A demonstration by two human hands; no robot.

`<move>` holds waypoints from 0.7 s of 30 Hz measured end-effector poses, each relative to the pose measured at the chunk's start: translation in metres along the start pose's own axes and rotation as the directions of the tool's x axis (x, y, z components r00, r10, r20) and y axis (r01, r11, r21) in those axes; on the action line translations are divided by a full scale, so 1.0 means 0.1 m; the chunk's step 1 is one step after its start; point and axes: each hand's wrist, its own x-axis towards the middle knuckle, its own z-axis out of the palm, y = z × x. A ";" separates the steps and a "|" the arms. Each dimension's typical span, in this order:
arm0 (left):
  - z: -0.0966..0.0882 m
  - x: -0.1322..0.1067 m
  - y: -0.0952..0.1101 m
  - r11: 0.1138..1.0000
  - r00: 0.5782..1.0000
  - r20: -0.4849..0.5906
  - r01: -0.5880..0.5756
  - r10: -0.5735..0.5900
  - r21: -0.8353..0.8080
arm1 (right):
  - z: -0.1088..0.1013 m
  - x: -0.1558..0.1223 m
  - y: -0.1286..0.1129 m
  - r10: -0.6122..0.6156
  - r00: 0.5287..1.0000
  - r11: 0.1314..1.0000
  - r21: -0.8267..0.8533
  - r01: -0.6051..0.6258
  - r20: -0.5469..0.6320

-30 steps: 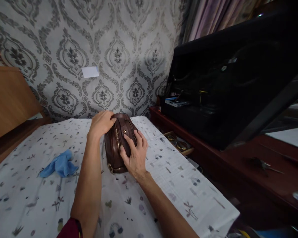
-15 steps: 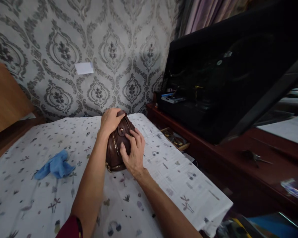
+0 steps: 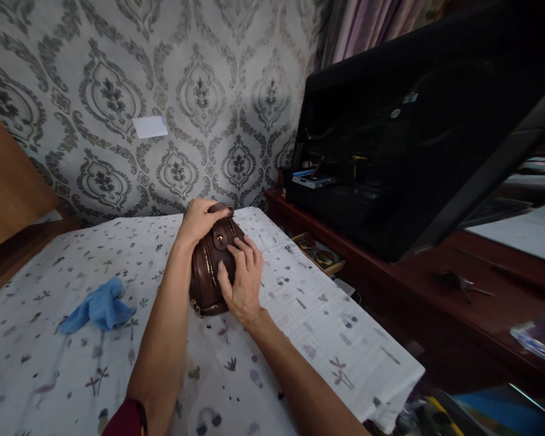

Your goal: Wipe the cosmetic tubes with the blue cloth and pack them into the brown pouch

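Note:
A brown leather handbag [image 3: 203,280] with gold zips and a small button tab rests on the patterned white cloth [image 3: 236,387]. My left hand [image 3: 197,221] grips the bag's top beside its handle [image 3: 222,210], thumb pointing right. Its other fingers are mostly hidden behind the bag. My right hand [image 3: 244,280] lies against the bag's near right side, with thumb and fingers spread and nothing grasped in it. Off to the left, apart from both hands, a crumpled blue cloth [image 3: 100,306] lies on the patterned cloth.
A large black television [image 3: 372,145] stands on a dark red cabinet [image 3: 418,290] at the right. Below it, an open drawer [image 3: 320,257] holds small items. Keys [image 3: 465,284] lie on the cabinet. The patterned wallpaper [image 3: 200,91] is behind, and a wooden panel [image 3: 13,181] stands left.
The whole view has shifted slightly, so most things appear a little further left. Both hands stay at the same places on the handbag, and the blue cloth has not moved.

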 end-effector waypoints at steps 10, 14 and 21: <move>-0.15 -0.03 -0.07 0.989 0.999 -0.012 -0.030 0.032 0.142 | 0.00 0.00 0.04 0.006 1.000 1.000 0.012 -0.006 0.018; -0.27 -0.15 -0.19 0.957 0.991 -0.130 0.065 -0.029 0.283 | 0.02 0.01 0.05 -0.013 1.000 1.000 0.023 0.013 -0.007; -0.29 -0.38 -0.22 0.953 0.959 -0.282 0.092 -0.008 0.288 | 0.05 0.00 0.06 -0.021 0.999 0.999 0.028 0.022 -0.026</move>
